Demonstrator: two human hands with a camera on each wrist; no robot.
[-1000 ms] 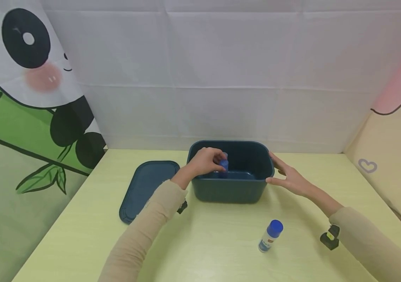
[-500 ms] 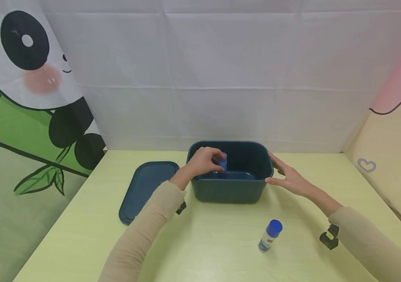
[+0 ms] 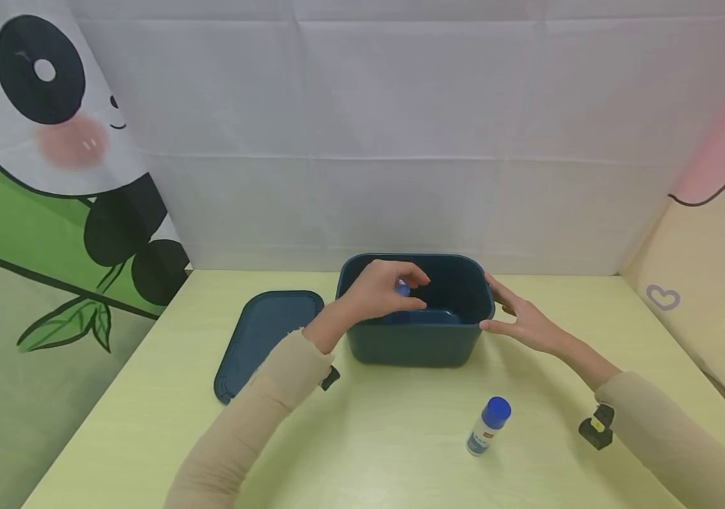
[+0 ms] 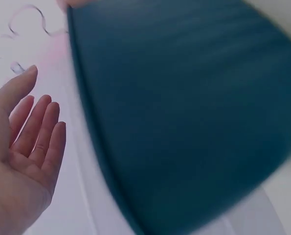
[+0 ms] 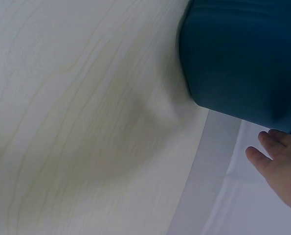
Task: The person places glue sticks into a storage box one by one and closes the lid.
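My left hand point(image 3: 380, 291) hovers over the dark teal bin point(image 3: 409, 346), thumb and fingers spread apart with nothing between them. Behind those fingers, inside the bin, a blue cap point(image 3: 403, 289) shows; the rest of that item is hidden. In the left wrist view, the same hand point(image 4: 28, 152) appears with its palm bare beside the bin wall point(image 4: 184, 112). My right hand point(image 3: 523, 325) rests against the bin's right end with extended fingers, the thumb near the front corner. The right wrist view shows its fingertips point(image 5: 270, 142) at the bin's side.
A glue stick point(image 3: 488, 425) with a blue cap stands on the pale yellow table point(image 3: 362, 445) in front of the bin. Flat to the bin's left lies a dark teal lid point(image 3: 273, 325), partly behind my left sleeve. A white cloth backdrop point(image 3: 400, 141) rises close behind.
My left hand has let go of the blue-capped item inside the bin; its fingers have spread and shifted slightly right. The right hand stays against the bin.
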